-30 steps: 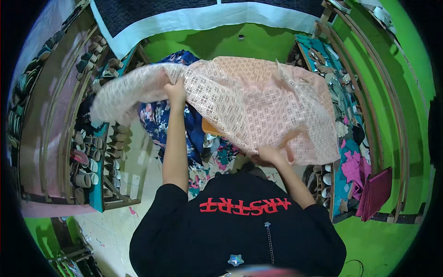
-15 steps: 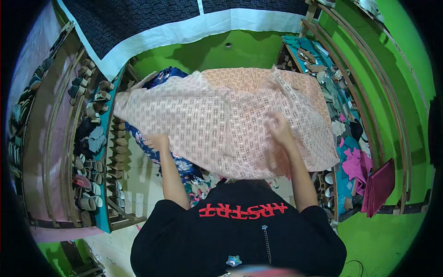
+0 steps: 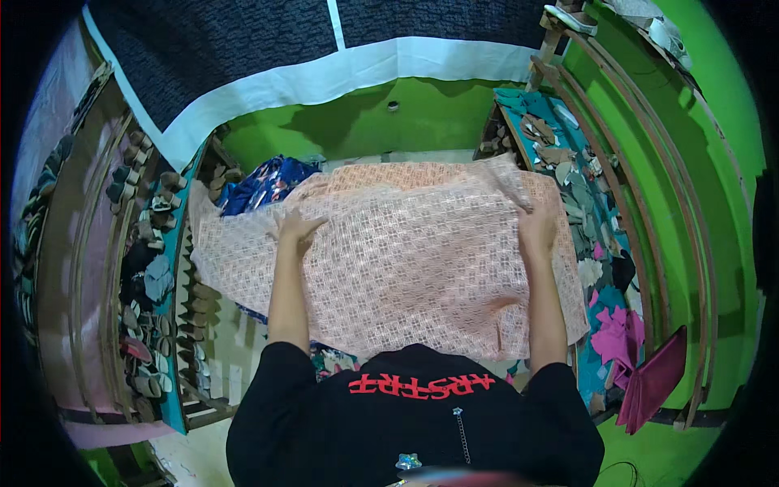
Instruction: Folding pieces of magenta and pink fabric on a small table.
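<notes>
A wide piece of pale pink fabric (image 3: 406,268) with a woven square pattern lies spread in front of me, partly over a peach-toned layer (image 3: 389,175) of similar pattern. My left hand (image 3: 294,228) rests on its left part, thumb and fingers spread. At the right, my right hand (image 3: 537,227) has its fingers closed at a raised fold of the pale fabric; the fingertips are partly hidden. Blue floral cloth (image 3: 268,183) is bunched beyond the fabric's far left edge, and more floral cloth shows beneath its near edge.
Racks with several shoes or shoe forms (image 3: 158,276) stand at the left. A teal shelf (image 3: 519,134) at the right carries fabric scraps, with magenta pieces (image 3: 617,337) and a folded magenta sheet (image 3: 656,381) near its front. A dark, white-bordered cloth (image 3: 243,61) hangs at the back.
My left hand has moved up and right onto the fabric, its fingers spreading. My right hand has shifted right to the fold. The pale fabric now lies flatter, and more blue cloth shows behind.
</notes>
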The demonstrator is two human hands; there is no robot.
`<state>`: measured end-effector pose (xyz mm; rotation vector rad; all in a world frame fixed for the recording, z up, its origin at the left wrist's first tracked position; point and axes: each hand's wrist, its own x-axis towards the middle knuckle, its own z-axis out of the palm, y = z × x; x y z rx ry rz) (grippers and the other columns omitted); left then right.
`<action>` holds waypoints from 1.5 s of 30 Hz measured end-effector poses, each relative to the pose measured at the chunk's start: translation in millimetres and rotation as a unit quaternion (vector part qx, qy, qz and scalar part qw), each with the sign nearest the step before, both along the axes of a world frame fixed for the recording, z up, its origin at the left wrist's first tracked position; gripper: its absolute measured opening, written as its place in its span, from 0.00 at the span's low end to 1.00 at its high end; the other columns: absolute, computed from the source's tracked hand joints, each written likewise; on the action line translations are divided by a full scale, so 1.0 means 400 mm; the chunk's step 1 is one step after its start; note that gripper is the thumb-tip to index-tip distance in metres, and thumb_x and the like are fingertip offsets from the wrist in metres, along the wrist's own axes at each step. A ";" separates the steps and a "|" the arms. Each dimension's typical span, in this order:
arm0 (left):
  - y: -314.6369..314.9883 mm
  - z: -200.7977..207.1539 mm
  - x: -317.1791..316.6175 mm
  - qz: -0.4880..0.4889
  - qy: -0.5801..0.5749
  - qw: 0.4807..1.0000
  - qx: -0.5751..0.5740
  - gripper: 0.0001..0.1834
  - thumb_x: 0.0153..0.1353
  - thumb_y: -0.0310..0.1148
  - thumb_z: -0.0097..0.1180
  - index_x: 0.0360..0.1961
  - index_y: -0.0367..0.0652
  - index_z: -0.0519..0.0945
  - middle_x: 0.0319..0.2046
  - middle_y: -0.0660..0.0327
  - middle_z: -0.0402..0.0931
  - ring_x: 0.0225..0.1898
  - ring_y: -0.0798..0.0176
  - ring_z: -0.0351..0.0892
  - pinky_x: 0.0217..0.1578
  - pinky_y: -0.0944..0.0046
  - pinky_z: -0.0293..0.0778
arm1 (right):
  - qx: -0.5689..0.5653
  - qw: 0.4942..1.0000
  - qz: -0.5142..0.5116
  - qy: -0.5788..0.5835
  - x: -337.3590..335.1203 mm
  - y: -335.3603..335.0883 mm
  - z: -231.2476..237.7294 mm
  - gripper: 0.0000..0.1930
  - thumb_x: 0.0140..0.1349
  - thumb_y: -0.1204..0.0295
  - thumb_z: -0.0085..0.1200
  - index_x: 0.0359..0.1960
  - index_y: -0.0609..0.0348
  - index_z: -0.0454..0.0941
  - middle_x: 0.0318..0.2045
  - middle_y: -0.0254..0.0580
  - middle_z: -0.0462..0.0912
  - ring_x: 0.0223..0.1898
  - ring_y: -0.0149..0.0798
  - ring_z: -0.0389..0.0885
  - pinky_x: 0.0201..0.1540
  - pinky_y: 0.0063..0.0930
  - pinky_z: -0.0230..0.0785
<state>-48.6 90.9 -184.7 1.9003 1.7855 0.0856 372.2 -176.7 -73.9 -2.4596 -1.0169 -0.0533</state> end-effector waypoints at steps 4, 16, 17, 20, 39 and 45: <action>-0.060 -0.086 -0.044 0.046 -0.471 0.872 -0.122 0.48 0.34 0.55 0.65 0.57 0.44 0.64 0.59 0.47 0.57 0.63 0.48 0.49 0.62 0.46 0.38 | 0.102 0.981 -0.078 -0.145 0.067 -0.038 0.041 0.11 0.48 0.70 0.54 0.35 0.55 0.77 0.35 0.43 0.77 0.39 0.49 0.74 0.42 0.42 0.63; 0.096 0.239 0.260 0.004 -0.109 0.888 0.447 0.09 0.50 0.36 0.57 0.26 0.40 0.79 0.28 0.55 0.70 0.31 0.53 0.70 0.34 0.55 0.64 | 0.117 0.953 -0.172 -0.219 0.262 0.241 0.051 0.17 0.47 0.74 0.55 0.39 0.37 0.78 0.41 0.29 0.71 0.45 0.37 0.66 0.50 0.43 0.50; 0.126 0.282 0.329 0.038 -0.160 0.867 0.471 0.09 0.52 0.35 0.56 0.27 0.39 0.78 0.28 0.54 0.69 0.31 0.51 0.70 0.32 0.58 0.66 | 0.130 0.950 -0.182 -0.218 0.308 0.283 0.060 0.17 0.48 0.73 0.55 0.41 0.36 0.77 0.42 0.29 0.70 0.46 0.37 0.66 0.51 0.45 0.50; 0.273 0.251 0.392 0.033 -0.220 0.868 0.444 0.12 0.53 0.33 0.54 0.38 0.39 0.75 0.40 0.50 0.69 0.40 0.47 0.69 0.41 0.55 0.65 | 0.145 0.959 -0.150 -0.189 0.317 0.409 0.104 0.20 0.52 0.67 0.54 0.49 0.41 0.72 0.47 0.38 0.68 0.52 0.41 0.62 0.55 0.52 0.46; -0.319 0.044 0.380 -0.379 -0.080 0.908 0.158 0.33 0.40 0.42 0.65 0.51 0.51 0.70 0.55 0.59 0.64 0.59 0.58 0.57 0.56 0.43 0.46 | -0.025 0.935 0.333 0.123 0.018 0.061 -0.355 0.41 0.37 0.48 0.59 0.54 0.55 0.62 0.57 0.52 0.57 0.61 0.53 0.50 0.62 0.53 0.36; -0.354 -0.038 0.364 -0.380 -0.055 0.884 0.266 0.24 0.43 0.34 0.61 0.46 0.55 0.74 0.51 0.60 0.69 0.55 0.61 0.64 0.51 0.43 0.51 | -0.040 0.927 0.360 -0.098 0.014 -0.043 -0.359 0.26 0.44 0.76 0.51 0.51 0.51 0.69 0.52 0.50 0.68 0.54 0.54 0.64 0.57 0.44 0.56</action>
